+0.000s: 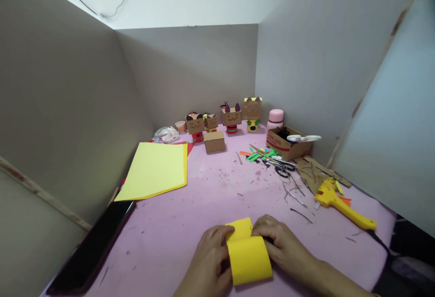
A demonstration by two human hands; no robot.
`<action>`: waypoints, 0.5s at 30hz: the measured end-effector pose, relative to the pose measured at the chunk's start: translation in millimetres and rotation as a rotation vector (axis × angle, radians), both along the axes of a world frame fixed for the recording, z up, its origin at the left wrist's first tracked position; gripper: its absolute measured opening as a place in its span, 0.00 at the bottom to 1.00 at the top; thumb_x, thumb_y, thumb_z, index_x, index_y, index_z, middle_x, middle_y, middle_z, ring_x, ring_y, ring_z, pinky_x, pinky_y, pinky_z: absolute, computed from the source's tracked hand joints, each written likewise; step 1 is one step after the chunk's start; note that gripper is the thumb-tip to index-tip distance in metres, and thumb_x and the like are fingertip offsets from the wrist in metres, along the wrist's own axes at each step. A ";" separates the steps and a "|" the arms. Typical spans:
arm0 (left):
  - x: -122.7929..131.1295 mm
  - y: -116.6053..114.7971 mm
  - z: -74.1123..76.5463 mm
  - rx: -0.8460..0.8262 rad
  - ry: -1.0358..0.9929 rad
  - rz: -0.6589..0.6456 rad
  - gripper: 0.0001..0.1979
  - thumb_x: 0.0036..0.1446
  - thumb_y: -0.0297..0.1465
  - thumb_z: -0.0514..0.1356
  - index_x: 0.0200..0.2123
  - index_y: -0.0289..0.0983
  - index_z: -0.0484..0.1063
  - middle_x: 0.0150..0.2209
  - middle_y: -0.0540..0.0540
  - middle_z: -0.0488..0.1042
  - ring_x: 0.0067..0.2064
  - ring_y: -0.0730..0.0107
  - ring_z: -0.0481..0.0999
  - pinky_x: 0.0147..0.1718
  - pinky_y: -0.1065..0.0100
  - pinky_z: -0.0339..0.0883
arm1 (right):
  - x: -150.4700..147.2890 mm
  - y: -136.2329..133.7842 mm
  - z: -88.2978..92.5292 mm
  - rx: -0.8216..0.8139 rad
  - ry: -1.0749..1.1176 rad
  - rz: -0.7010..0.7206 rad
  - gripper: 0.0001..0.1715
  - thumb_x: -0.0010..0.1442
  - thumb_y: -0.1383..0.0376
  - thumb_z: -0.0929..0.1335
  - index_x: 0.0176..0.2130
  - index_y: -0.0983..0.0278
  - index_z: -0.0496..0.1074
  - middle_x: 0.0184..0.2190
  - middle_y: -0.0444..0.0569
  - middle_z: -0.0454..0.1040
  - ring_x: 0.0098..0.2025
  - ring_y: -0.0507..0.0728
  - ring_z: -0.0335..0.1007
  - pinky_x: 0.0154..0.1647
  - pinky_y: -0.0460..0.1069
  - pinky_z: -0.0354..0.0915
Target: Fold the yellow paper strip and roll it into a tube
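Observation:
A small yellow paper strip (248,254), bent into a curved loop, lies on the pink table (190,215) near the front edge. My left hand (209,260) grips its left side, fingers curled around the edge. My right hand (283,245) pinches its right side and top, fingers closed on the paper. Both hands rest low on the table.
A stack of yellow sheets (154,170) lies at left, with a black flat device (91,247) at the front left. Several cardboard figures (224,122) stand at the back. Scissors (283,167), paper scraps, a cardboard box (287,145) and a yellow glue gun (340,199) sit at right. Partition walls enclose the table.

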State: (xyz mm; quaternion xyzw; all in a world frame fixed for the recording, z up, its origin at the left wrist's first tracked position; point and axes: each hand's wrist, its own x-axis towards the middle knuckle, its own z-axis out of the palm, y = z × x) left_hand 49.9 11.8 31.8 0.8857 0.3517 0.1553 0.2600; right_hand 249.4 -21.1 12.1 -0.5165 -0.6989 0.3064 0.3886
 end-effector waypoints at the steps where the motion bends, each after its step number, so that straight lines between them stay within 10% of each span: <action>1: 0.2 1.1 0.3 -0.007 -0.012 -0.005 0.14 0.49 0.25 0.58 0.38 0.44 0.76 0.50 0.44 0.69 0.53 0.59 0.63 0.51 0.59 0.58 | 0.7 2.5 -0.4 0.010 -0.027 -0.007 0.12 0.55 0.72 0.63 0.27 0.64 0.74 0.27 0.47 0.71 0.34 0.54 0.66 0.35 0.46 0.59; 15: 2.2 14.9 -12.6 -0.159 -0.072 0.057 0.21 0.45 0.32 0.64 0.46 0.42 0.71 0.48 0.42 0.68 0.51 0.61 0.65 0.50 0.63 0.60 | 1.0 27.9 -9.9 -0.093 -0.074 -0.127 0.10 0.49 0.71 0.64 0.33 0.62 0.73 0.28 0.44 0.75 0.30 0.54 0.68 0.31 0.45 0.58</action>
